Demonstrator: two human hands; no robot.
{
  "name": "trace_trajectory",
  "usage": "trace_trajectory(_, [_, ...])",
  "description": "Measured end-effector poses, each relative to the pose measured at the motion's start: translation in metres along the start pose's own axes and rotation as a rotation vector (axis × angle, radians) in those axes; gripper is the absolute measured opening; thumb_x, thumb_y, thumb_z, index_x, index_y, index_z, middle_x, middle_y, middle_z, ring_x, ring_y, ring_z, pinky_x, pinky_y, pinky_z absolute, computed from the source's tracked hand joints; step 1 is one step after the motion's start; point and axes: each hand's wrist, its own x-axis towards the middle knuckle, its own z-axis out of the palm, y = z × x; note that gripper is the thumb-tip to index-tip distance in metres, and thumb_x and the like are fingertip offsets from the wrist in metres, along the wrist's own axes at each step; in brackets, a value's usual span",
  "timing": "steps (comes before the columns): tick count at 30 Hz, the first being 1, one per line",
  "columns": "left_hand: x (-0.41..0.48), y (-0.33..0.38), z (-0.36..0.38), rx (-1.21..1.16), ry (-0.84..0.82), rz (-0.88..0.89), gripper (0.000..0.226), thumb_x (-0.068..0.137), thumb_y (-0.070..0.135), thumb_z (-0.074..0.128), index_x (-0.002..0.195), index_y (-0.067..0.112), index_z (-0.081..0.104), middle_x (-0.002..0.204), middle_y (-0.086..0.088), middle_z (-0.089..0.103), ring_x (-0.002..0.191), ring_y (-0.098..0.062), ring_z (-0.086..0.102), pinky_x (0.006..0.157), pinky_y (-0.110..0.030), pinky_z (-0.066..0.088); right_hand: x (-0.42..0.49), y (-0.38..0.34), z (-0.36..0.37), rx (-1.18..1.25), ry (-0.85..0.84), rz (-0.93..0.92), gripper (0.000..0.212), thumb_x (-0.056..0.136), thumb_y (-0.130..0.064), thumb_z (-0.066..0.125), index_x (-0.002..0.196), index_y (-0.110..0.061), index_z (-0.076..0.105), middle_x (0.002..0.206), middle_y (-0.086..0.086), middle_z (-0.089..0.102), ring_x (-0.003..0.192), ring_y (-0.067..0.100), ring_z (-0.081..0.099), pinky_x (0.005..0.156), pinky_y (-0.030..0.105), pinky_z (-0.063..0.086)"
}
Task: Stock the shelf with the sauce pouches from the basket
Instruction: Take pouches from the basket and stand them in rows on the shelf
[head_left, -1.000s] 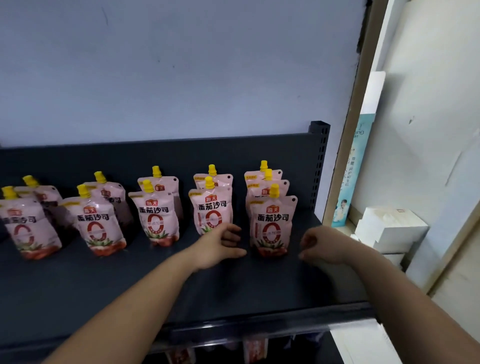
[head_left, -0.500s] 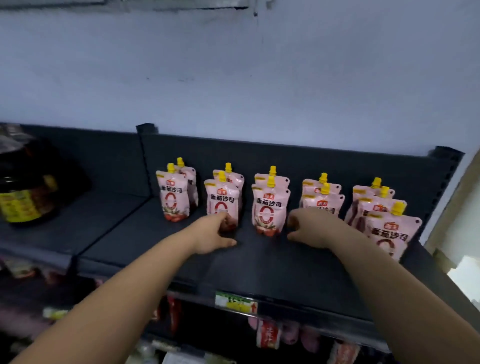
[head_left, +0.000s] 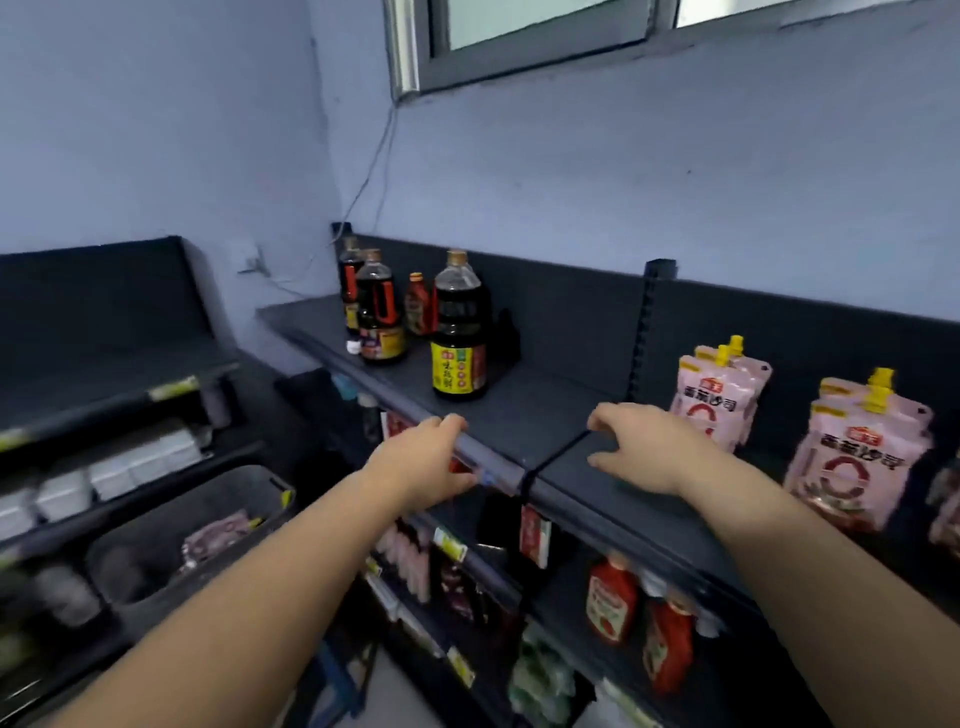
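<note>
View's swung left off the stocked rows: the sauce pouches I was straightening a second ago now stand upright at the right, just beyond my right hand. Both hands have come off them, empty, fingers loosely curled. My left hand is at the shelf lip, contact unclear. That row looks done. The basket sits low left, well apart from both hands, with something pinkish inside, likely more pouches.
</note>
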Motion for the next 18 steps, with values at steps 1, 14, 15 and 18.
trace_trajectory(1, [-0.007,-0.017,-0.002,0.023,-0.002,-0.032,0.067,0.083,0.054,0.065,0.136,0.023,0.039,0.133,-0.005,0.052,0.12,-0.029,0.056,0.094,-0.042,0.049,0.01,-0.018,0.005,0.008,-0.004,-0.04,0.043,0.091,-0.042,0.06,0.13,-0.027,0.049,0.13,0.001,0.056,0.116,0.025,0.056,0.094,0.042,0.05])
trace_trajectory(14, [-0.095,-0.197,0.004,0.054,-0.039,-0.514,0.066,0.081,0.068,0.06,0.129,0.025,0.047,0.129,-0.004,0.055,0.113,-0.029,0.059,0.089,-0.042,0.051,0.127,-0.215,0.07,0.068,-0.147,-0.484,0.04,0.09,-0.039,0.064,0.125,-0.024,0.053,0.122,0.0,0.061,0.108,0.023,0.06,0.087,0.04,0.052])
trace_trajectory(15, [-0.098,-0.209,0.006,0.054,-0.047,-0.551,0.068,0.081,0.068,0.06,0.13,0.025,0.046,0.129,-0.004,0.055,0.114,-0.029,0.059,0.089,-0.043,0.051,0.137,-0.226,0.075,0.076,-0.156,-0.512,0.039,0.09,-0.038,0.064,0.124,-0.023,0.054,0.123,0.0,0.062,0.109,0.023,0.06,0.089,0.041,0.053])
trace_trajectory(18, [-0.099,-0.24,0.013,0.056,-0.061,-0.665,0.071,0.079,0.068,0.061,0.132,0.023,0.044,0.128,-0.005,0.055,0.114,-0.03,0.058,0.089,-0.043,0.052,0.171,-0.252,0.093,0.096,-0.192,-0.58,0.04,0.09,-0.039,0.064,0.127,-0.026,0.053,0.124,-0.001,0.061,0.11,0.021,0.059,0.091,0.041,0.052])
